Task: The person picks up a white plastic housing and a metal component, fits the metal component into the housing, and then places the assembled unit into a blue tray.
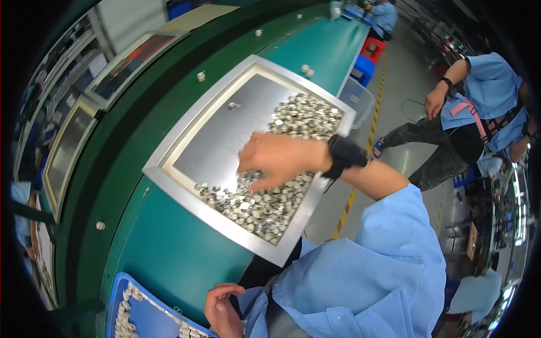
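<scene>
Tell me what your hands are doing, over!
Right hand spread over small silver parts in metal tray. Left hand curled beside blue tray. Nothing in the way.

A factory assembly floor is shown. A long green-topped workbench (169, 248) is seen running down the hall, with a shallow square steel tray (186, 186) heaped with small silvery metal rings (265, 208) set on it. Yellow floor lines (369, 135) are painted alongside, and light-blue work smocks (490, 96) are worn by workers nearby.
</scene>
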### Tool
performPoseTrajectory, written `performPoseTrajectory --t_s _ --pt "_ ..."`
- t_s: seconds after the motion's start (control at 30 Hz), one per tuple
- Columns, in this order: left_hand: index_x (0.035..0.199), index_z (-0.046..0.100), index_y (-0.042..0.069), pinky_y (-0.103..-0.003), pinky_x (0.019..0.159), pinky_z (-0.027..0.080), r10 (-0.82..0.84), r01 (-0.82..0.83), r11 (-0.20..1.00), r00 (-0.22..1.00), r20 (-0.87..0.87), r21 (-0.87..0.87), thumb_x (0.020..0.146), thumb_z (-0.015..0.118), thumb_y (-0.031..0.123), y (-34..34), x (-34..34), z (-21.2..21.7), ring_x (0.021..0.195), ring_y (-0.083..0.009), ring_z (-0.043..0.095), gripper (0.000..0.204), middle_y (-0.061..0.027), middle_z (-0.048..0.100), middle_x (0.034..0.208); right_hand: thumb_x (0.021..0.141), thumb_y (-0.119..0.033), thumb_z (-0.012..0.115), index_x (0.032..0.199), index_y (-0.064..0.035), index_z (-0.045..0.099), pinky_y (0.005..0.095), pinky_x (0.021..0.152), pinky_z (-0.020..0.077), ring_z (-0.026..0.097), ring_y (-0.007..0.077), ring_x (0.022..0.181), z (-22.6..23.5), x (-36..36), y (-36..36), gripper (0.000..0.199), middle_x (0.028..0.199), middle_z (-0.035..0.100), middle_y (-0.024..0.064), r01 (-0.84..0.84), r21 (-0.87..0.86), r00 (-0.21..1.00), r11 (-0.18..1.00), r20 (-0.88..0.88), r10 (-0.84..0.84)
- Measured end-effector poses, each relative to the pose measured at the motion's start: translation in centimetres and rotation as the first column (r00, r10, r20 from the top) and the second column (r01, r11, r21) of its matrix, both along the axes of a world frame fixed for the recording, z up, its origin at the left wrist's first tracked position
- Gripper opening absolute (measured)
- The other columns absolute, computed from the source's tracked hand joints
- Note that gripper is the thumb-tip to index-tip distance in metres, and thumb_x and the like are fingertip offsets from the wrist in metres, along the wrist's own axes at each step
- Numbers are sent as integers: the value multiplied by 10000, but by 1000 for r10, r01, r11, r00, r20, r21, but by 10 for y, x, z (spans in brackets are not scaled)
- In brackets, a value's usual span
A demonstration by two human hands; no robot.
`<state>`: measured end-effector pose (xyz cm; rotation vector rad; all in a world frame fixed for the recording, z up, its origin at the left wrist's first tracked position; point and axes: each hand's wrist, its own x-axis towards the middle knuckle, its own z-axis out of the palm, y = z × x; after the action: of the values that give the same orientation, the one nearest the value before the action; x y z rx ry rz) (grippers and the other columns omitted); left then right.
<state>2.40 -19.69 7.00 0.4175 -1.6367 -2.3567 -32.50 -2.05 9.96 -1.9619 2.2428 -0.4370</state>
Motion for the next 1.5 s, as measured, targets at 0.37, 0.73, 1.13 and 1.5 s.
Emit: performPoseTrajectory --t_s 0.37,0.73,1.13,1.5 --pt "1024 618 -20 -333 852 473 443 -435 782 892 -93 -447 1028 503 197 -56 72 16 907 -196 615 245 -122 661 957 780 -188 718 848 -76 663 447 782 437 594 300 853 -21 53 6 142 840 583 88 73 -48 991 996 -110 -78" --pt "1093 651 3 -369 829 503 920 -193 40 389 -40 -980 904 695 120 -159 197 -17 925 -235 658 227 -127 691 985 883 -41 660 933 -18 609 383 797 421 558 290 844 -18 71 -23 75 852 592 105 99 -245 993 965 -41 -112" --pt "1189 641 5 -446 754 531 856 128 -90 517 -11 -988 916 689 253 -275 170 -82 877 -380 678 372 -208 703 970 904 -47 693 1014 2 636 298 847 475 587 155 904 -27 84 -11 134 983 629 71 397 -186 828 899 495 -263" --pt "1168 625 6 -447 784 509 748 310 -89 648 142 -947 926 568 28 -297 174 -61 857 -385 631 250 -179 656 944 924 11 658 1152 13 623 298 861 538 645 145 950 -22 100 -16 230 1087 622 67 364 -102 179 926 983 38"
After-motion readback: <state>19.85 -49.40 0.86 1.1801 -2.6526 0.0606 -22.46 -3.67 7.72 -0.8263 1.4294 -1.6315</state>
